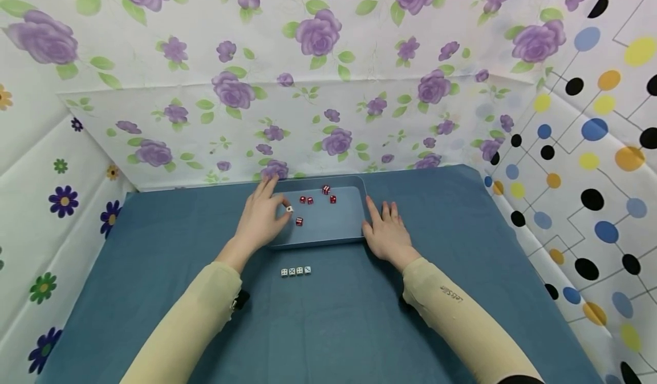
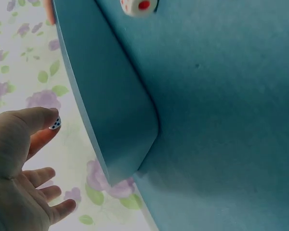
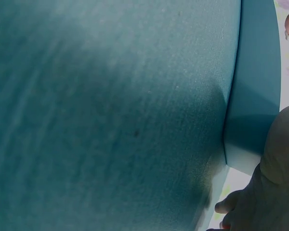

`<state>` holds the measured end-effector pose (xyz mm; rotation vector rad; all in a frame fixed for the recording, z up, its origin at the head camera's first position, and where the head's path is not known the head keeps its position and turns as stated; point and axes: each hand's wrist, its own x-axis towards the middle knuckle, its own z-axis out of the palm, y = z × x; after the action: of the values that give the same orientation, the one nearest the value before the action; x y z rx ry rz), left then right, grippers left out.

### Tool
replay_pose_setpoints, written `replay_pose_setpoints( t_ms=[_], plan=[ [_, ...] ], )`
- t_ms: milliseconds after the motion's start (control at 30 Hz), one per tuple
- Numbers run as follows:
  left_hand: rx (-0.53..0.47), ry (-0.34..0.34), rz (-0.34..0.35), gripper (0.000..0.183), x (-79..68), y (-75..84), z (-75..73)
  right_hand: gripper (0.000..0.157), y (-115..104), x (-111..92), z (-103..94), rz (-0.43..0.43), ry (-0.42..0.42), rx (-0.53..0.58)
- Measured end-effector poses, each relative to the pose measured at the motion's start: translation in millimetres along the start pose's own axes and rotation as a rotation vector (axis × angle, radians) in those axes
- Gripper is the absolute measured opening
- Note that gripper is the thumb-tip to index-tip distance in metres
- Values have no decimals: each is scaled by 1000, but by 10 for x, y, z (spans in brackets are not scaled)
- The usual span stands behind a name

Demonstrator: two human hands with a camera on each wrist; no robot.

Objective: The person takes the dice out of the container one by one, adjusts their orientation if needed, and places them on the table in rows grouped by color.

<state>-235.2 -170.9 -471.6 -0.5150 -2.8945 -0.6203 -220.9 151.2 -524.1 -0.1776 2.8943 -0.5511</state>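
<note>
- White die (image 1: 290, 209): you held it pinched between the thumb and bent index finger of your left hand (image 1: 260, 211), above the left part of the tray (image 1: 339, 221). Dark pips showed on its surface in the left wrist view.
- Your other left fingers were spread away from that pinch and held nothing.
- Your right hand (image 1: 386, 233) was at the tray's right side, its fingers fairly straight and fanned out, the index finger along the rim; it held nothing.
- Five red dice (image 1: 310, 200) lay inside the tray. Two sat side by side left of its middle; two more were to their right, one farther back than the other; the fifth was nearer you, just to the right of the pinched die.
- Four white dice (image 1: 300, 271) stood in a row outside the tray, on its near side, in front of its left half.
- The tray, shallow and rectangular, stood on the blue tablecloth (image 1: 333, 315) near its far edge, before a sheet with purple roses (image 1: 287, 133).
- Your pale sleeves (image 1: 451, 321) reached in from the near side; the right one bore dark lettering (image 1: 451, 294).
- A sheet with coloured dots (image 1: 564, 161) hung on the right, and one with small flowers (image 1: 63, 201) on the left.
</note>
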Motion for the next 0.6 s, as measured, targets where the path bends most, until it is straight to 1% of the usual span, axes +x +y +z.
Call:
replay_pose_setpoints(
  t_ms=[367,600],
  plan=[
    [-24,7,54,10,-247,110,1,67,6,-2,-3,-6,0,3],
    [-37,-21,62,10,-392,132,46,67,26,13,21,-8,3,4]
  ],
)
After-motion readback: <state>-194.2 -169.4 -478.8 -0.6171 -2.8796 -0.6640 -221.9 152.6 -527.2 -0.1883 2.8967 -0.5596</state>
